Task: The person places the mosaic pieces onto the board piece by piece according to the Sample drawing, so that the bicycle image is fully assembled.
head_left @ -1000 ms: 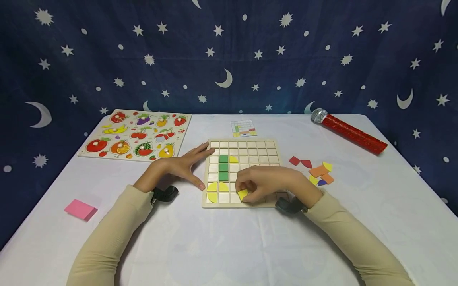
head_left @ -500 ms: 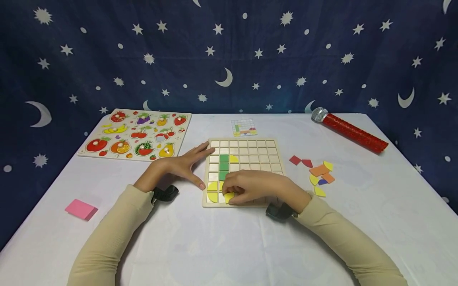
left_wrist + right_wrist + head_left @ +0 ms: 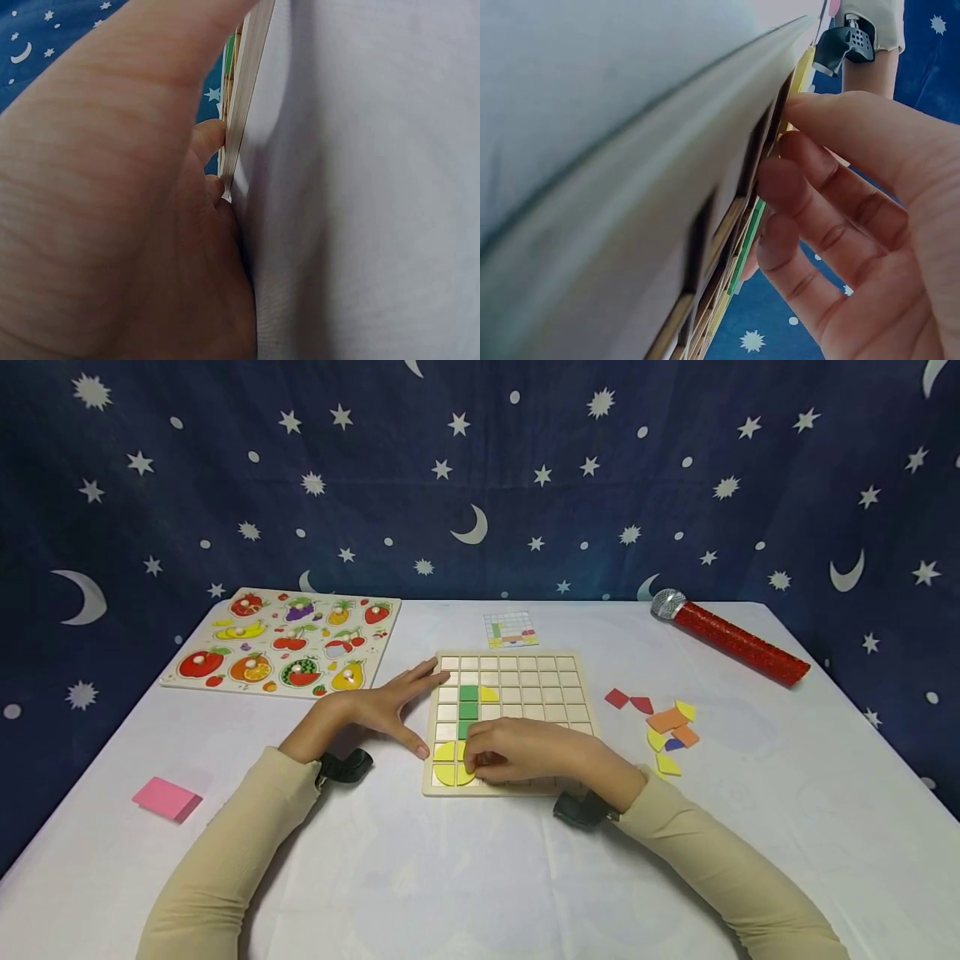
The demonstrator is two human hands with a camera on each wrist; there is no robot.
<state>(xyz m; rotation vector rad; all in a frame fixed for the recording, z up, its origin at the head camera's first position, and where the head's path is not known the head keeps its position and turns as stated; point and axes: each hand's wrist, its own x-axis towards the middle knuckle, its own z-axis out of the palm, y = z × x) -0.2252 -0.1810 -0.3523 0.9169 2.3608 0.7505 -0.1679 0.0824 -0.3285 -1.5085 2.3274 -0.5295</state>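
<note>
A wooden grid board (image 3: pixel 530 677) lies in the middle of the table, with green square tiles (image 3: pixel 468 710) in a column on its left side. At its near left corner, yellow quarter-circle tiles form a round shape. My right hand (image 3: pixel 528 748) bends over that corner, thumb and fingers at the lower right yellow quarter-circle tile (image 3: pixel 464 774), which lies in its cell. In the right wrist view the thumb touches a yellow edge (image 3: pixel 803 75). My left hand (image 3: pixel 386 706) rests against the board's left edge with fingers and thumb spread.
Right of the board lie loose tiles (image 3: pixel 667 720) in red, orange, yellow and blue. A pattern card (image 3: pixel 511 628) is behind it. A fruit puzzle (image 3: pixel 277 647) stands far left, a pink paper (image 3: pixel 167 799) near left, and a red toy microphone (image 3: pixel 738 642) far right.
My right hand has moved left along the board's near row with the yellow quarter-circle tile, which now lies in the cell beside the corner one. My left hand has stayed in place.
</note>
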